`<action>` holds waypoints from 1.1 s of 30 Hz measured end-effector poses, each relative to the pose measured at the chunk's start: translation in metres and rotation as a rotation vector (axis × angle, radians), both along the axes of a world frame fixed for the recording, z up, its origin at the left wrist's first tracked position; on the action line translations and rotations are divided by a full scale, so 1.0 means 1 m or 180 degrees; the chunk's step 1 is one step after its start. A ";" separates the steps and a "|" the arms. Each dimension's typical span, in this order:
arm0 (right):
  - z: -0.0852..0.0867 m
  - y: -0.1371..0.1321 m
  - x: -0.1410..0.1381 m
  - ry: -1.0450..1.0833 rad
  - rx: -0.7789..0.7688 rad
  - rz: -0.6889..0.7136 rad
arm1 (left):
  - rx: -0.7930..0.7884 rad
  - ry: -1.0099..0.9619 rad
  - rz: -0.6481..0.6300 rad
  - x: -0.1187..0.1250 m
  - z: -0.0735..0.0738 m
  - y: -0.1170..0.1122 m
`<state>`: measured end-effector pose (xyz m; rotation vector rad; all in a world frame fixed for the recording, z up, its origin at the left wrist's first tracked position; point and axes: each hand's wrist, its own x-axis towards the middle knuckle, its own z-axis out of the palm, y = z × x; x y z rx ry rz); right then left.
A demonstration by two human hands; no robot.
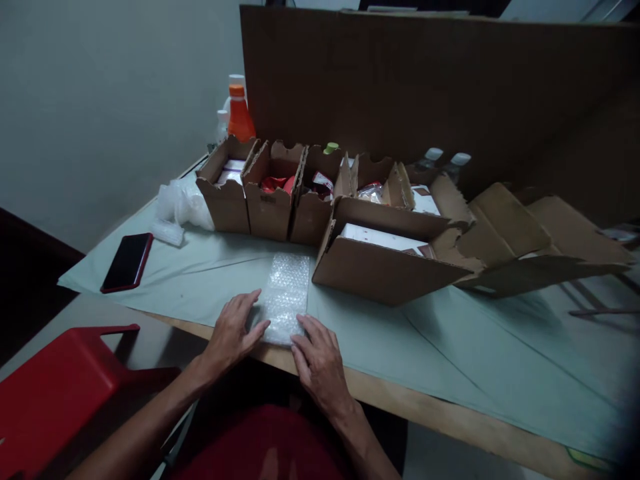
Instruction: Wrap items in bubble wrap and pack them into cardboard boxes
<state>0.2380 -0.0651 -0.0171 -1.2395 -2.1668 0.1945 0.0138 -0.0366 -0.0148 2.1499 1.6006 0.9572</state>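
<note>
A sheet of bubble wrap (pixel 286 290) lies flat on the pale green table cover (pixel 450 347) near the front edge. My left hand (pixel 234 331) rests palm down at its lower left corner, fingers stretched out and touching the wrap. My right hand (pixel 318 357) lies flat at its lower right corner, fingertips on the wrap's near edge. Neither hand grips anything.
A row of open cardboard boxes (pixel 270 193) with small goods stands behind, a larger open box (pixel 380 263) to the right. A dark phone (pixel 128 261) lies left, beside a plastic bag (pixel 180 203). An orange bottle (pixel 240 117) and a tall cardboard board (pixel 440 87) stand at the back. A red stool (pixel 55 393) sits at lower left.
</note>
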 end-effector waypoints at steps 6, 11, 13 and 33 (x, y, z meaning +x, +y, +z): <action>-0.001 0.000 0.001 0.0456 -0.0110 0.0032 | 0.0334 0.0260 -0.1035 -0.007 0.006 -0.018; 0.005 0.002 0.006 0.0749 -0.0634 -0.0136 | -0.0107 -0.0093 -0.0685 0.001 0.002 -0.013; 0.009 0.002 0.008 0.0767 -0.0604 -0.0252 | -0.0303 -0.0166 -0.0481 0.003 0.002 -0.009; 0.018 0.016 -0.001 0.0254 -0.0548 0.0195 | 0.0121 0.0368 -0.1029 0.001 0.018 -0.012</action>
